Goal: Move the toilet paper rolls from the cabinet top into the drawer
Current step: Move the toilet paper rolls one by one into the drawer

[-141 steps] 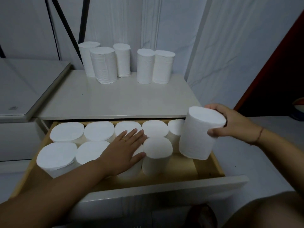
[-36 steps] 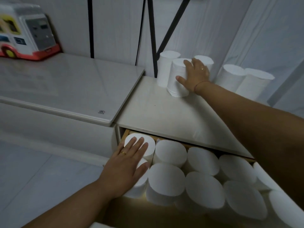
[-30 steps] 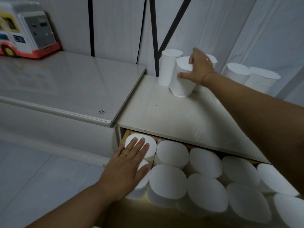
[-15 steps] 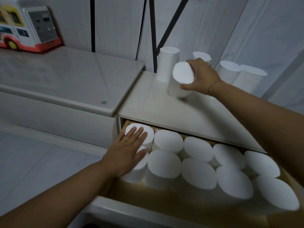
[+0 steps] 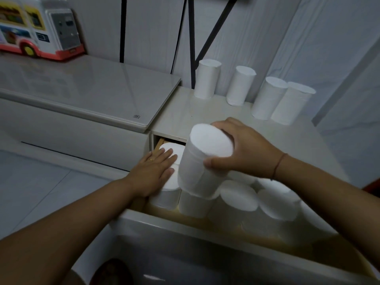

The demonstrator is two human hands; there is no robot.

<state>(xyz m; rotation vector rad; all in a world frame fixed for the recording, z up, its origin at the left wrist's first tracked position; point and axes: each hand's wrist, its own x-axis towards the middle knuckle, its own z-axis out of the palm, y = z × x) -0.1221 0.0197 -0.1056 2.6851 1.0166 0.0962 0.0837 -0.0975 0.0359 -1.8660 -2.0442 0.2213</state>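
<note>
1. White cylindrical toilet paper roll (image 5: 203, 161), soft wound paper, no visible core hole. One in hand. It hangs tilted over the left part of the open drawer, lower end just above or touching the rolls already stored there; which of the two cannot be told. The tilt probably serves to slot it into a gap between its neighbours.

2. Right hand (image 5: 244, 154): clamped round the upper end of the carried roll, thumb on the near side, fingers over the far side. A thin red cord circles the wrist.

3. Left hand (image 5: 153, 173): laid flat, fingers spread, on top of the leftmost stored rolls, gripping nothing. It likely steadies that row against being pushed over. A ring shows on one finger.

4. Stored rolls (image 5: 238, 196) in the pale wooden pull-out drawer (image 5: 205, 224): upright, packed touching. About six tops visible; the hands and the carried roll hide others, so no full count is possible.

5. Rolls on the beige cabinet top (image 5: 176, 118): four, upright along the back wall. One (image 5: 206, 79) at left, one (image 5: 240, 85) apart beside it, and a touching pair (image 5: 281, 100) at right. By my estimate, these four remain to move.

6. Toy bus (image 5: 39, 27), white and red plastic: one, on the adjoining grey counter, well apart.
</note>
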